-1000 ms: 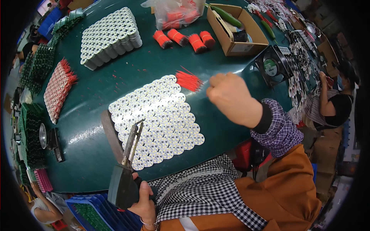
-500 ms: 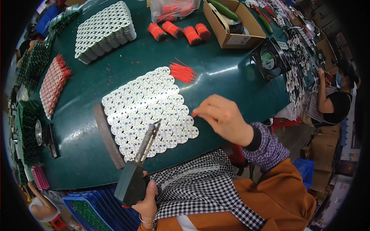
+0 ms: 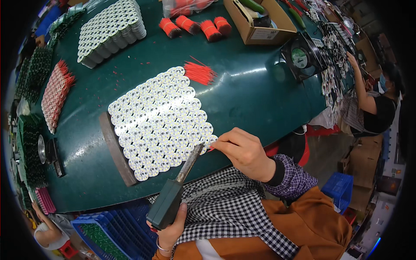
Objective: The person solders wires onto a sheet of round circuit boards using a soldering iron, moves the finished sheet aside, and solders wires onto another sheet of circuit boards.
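My left hand (image 3: 172, 232) is closed around the handle of a dark green soldering gun (image 3: 167, 203). The gun's metal tip points up and right, reaching the lower right corner of a panel of white round LED boards (image 3: 151, 117). My right hand (image 3: 249, 156) pinches a short red wire (image 3: 211, 150) beside that same corner, very close to the tip. Whether wire and tip touch cannot be made out. A dark metal bar (image 3: 116, 149) lies along the panel's left edge. Loose red wires (image 3: 199, 73) are piled by its upper right corner.
On the green table (image 3: 255, 104) are a tall stack of board panels (image 3: 112, 32), a panel with red wires (image 3: 56, 95), bundled red wires (image 3: 188, 24), a cardboard box (image 3: 264, 37) and a black fan (image 3: 303, 57). A co-worker (image 3: 377, 104) sits at the right.
My right hand has moved down and slightly left to the panel's corner with the wire. The soldering gun has swung right, its tip going from mid-panel to that corner.
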`<state>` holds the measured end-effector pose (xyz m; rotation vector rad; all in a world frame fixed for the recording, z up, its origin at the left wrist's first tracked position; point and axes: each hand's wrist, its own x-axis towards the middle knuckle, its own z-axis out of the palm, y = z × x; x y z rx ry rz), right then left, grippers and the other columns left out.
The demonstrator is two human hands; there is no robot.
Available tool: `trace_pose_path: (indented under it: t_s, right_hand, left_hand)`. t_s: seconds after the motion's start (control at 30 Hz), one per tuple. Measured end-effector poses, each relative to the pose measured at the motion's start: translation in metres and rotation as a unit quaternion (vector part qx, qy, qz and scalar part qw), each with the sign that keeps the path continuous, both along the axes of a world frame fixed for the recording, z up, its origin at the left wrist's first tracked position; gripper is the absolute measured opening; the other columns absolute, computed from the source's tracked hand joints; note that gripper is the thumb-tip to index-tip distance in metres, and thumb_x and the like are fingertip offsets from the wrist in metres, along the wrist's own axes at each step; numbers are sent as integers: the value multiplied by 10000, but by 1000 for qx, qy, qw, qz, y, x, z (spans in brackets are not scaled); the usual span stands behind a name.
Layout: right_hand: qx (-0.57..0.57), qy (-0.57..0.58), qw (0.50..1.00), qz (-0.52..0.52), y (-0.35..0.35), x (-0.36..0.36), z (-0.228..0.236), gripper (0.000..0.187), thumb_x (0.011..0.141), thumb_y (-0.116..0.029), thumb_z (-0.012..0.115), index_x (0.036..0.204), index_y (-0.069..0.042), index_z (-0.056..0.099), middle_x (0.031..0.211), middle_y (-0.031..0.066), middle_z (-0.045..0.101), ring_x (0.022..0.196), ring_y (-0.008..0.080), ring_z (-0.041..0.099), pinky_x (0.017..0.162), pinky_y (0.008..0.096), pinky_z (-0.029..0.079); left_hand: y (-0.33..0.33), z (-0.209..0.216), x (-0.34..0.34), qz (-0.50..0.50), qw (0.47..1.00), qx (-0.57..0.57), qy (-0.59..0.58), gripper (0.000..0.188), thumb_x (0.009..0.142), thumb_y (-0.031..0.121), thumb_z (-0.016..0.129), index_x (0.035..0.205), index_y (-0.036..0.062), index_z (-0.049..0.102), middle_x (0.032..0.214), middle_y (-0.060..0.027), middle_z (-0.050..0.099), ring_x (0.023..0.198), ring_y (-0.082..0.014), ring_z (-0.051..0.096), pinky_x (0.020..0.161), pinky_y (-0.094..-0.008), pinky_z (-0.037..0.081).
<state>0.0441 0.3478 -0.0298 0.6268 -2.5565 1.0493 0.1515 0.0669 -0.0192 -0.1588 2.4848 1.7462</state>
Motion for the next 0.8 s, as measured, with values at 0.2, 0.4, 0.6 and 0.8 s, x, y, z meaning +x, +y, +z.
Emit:
trace_pose_path:
  t_s: [0.2,0.4,0.6,0.8]
  right_hand:
    - [33,7,999,5,-1,1,3,239,760,66,732,990,1,725,914,82,672,763,226,641,609,319,528]
    - [47,9,999,15,-1,1,4,248,744,70,701,985,16,719,918,90,661,771,225,638,619,318,528]
    - [60,7,998,17,-1,2,8,267,724,70,679,985,24,715,920,97,658,775,234,636,628,322,530]
    - [66,3,998,16,-3,1,7,273,720,72,672,987,31,712,916,106,653,781,241,636,633,327,531]
  left_hand:
    - [1,1,0,-24,999,-20,12,364,848,-15,800,1196,-25,695,1038,-101,727,722,-103,636,594,-253,514]
    - [5,7,-7,-21,999,-11,-33,363,832,5,818,1176,-20,708,1020,-90,735,799,-129,677,684,-276,552]
    - [11,14,-11,-15,999,-17,-48,339,820,41,836,1134,-19,725,988,-80,741,862,-148,698,774,-290,562]
    - [13,11,-17,-19,999,-24,-21,235,795,50,807,992,-51,731,879,-122,718,706,-183,688,629,-296,540]
